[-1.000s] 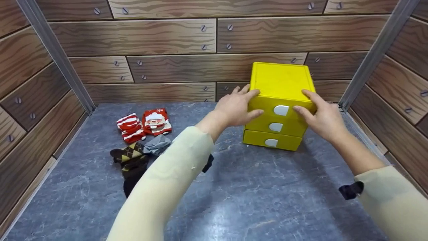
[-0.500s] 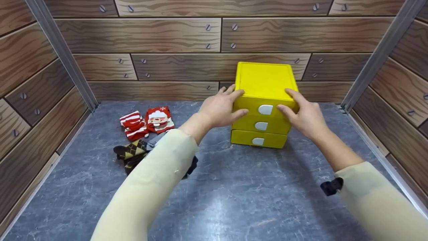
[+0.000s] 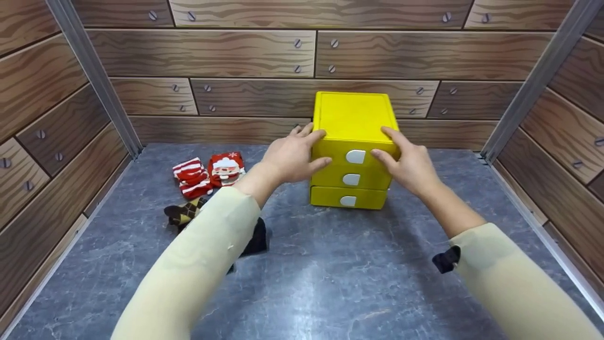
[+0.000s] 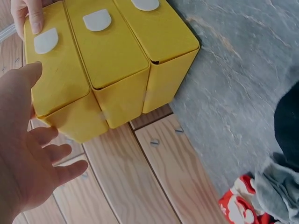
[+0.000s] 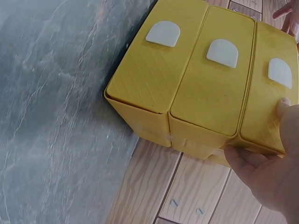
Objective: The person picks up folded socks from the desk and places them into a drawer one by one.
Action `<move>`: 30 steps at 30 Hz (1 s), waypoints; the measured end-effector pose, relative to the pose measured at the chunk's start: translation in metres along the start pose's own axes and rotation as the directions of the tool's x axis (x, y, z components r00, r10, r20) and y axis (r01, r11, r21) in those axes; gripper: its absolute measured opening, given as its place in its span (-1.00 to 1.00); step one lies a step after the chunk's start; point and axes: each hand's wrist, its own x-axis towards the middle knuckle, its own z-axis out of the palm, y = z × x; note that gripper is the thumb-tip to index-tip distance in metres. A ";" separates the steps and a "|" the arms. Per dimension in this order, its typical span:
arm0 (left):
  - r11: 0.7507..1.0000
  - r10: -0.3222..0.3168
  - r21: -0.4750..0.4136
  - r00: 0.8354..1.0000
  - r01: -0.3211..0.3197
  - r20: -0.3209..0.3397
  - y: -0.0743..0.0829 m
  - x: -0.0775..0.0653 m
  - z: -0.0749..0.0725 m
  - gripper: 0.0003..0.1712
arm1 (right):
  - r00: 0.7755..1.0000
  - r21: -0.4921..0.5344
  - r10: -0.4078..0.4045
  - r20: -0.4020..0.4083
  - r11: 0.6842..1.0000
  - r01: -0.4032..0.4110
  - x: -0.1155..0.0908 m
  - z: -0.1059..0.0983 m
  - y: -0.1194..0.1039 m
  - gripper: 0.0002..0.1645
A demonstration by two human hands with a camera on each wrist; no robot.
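A yellow desktop drawer unit (image 3: 356,115) with three stacked drawers and white half-round pulls stands on the grey table against the back wall. My left hand (image 3: 291,157) is at its upper left corner, index fingertip at the top edge and thumb by the front. In the left wrist view the other fingers of the left hand (image 4: 35,158) spread loosely beside the unit. On the opposite side my right hand (image 3: 411,165) grips the upper right corner, thumb on the top drawer's front. Fingers of the right hand (image 5: 268,163) bend around the side in the right wrist view.
Left of the unit lie red-and-white striped socks (image 3: 192,177), a red Santa sock (image 3: 226,167) and brown argyle socks (image 3: 184,212). A black sock (image 3: 256,238) shows partly behind my left sleeve. A grey sock (image 4: 278,189) appears in the left wrist view. Wood-pattern walls enclose the table (image 3: 330,283).
Both hands and the drawer unit have moved left along the back of the table. The left sleeve covers more of the argyle socks. All the drawers stay closed.
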 end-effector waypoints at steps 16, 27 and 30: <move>0.998 -0.046 0.030 0.999 0.046 -0.004 -0.026 -0.020 -0.008 -0.13 | 0.999 0.029 0.003 0.048 1.000 -0.005 0.012 0.024 -0.024 -0.16; 0.997 -0.079 0.007 0.997 0.079 -0.019 -0.041 -0.033 -0.013 -0.13 | 0.996 0.051 -0.004 0.092 0.999 -0.001 0.017 0.034 -0.040 -0.14; 0.997 -0.074 0.005 0.997 0.075 -0.026 -0.041 -0.034 -0.013 -0.14 | 0.995 0.040 -0.014 0.101 0.999 0.010 0.017 0.031 -0.040 -0.13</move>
